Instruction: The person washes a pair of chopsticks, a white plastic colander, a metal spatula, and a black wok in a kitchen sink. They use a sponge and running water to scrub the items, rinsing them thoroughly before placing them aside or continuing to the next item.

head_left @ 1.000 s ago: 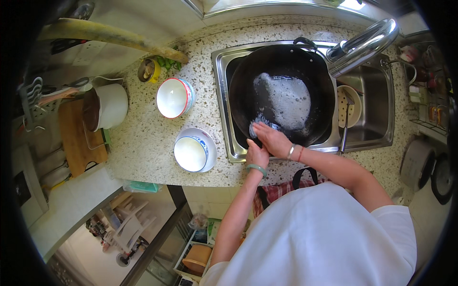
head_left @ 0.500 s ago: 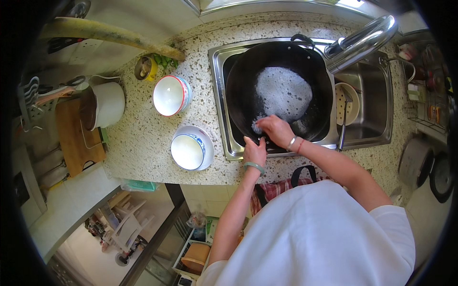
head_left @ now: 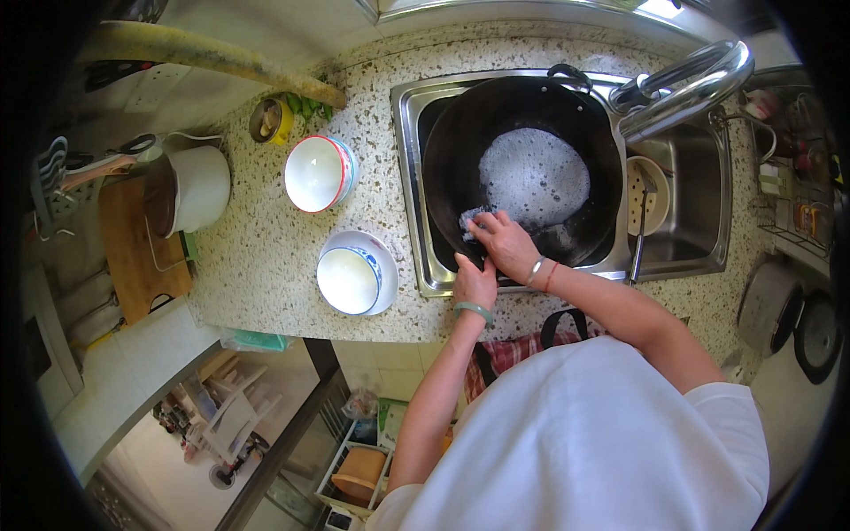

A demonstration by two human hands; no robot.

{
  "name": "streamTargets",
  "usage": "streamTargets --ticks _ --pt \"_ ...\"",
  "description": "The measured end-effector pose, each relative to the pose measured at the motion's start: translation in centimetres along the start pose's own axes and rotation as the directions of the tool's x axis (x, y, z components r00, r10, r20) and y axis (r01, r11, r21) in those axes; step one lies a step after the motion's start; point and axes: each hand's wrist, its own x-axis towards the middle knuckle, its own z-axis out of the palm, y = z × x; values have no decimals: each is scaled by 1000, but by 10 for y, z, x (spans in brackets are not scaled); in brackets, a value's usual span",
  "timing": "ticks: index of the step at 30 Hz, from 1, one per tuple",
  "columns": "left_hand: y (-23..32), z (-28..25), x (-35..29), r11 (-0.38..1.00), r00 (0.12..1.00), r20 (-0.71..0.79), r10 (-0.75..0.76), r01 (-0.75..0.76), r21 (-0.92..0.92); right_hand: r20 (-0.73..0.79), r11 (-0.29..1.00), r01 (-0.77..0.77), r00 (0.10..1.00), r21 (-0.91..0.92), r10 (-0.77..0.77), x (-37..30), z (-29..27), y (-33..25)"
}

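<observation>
Speckled stone desk (head_left: 266, 239), bearing a steel sink (head_left: 695, 208) with 2 basins. A large black wok (head_left: 456, 155) sits over the left basin, its far handle pointing away from the person; a round patch of foam (head_left: 536, 177) covers much of its bottom. A wooden board (head_left: 142, 248) leans at far left, next to a white pot (head_left: 202, 186). A chrome faucet (head_left: 691, 103) reaches over the sink, its lower end beside the wok's right rim. In the right basin is a cream strainer (head_left: 657, 221), with a long-handled turner (head_left: 637, 252) lying across it. Left of the sink stand a red-rimmed bowl (head_left: 314, 174) and, nearer the person, a blue-rimmed bowl (head_left: 348, 280) resting in a wider white bowl (head_left: 386, 265). The right hand (head_left: 509, 248) is inside the wok, its fingers bent around a silvery scouring pad (head_left: 469, 223) at the lower left wall. The left hand (head_left: 475, 283) grasps the wok's near edge; whether its hidden fingers hold rim or handle cannot be told. Smallest: a yellow cup (head_left: 282, 119) beside green peppers (head_left: 305, 106), behind the bowls.
</observation>
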Motion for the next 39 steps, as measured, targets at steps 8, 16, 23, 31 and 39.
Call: streamTargets --ticks 8,16,23,31,39 --pt "-14 10 5 994 988 -114 100 -93 59 22 993 -107 994 -39 108 28 3 4" --pt "5 -3 0 1000 999 47 -13 13 1 -31 970 -215 977 -117 213 50 8 14" --pt "3 -5 -5 983 995 -37 93 -86 163 -4 985 -140 990 99 142 3 1 -15" --pt "0 -1 0 996 1000 16 -7 6 87 8 969 -246 969 -14 246 43 9 8" --pt "3 -2 -1 998 1000 8 13 -14 62 18 964 -263 964 -34 264 41 11 9"
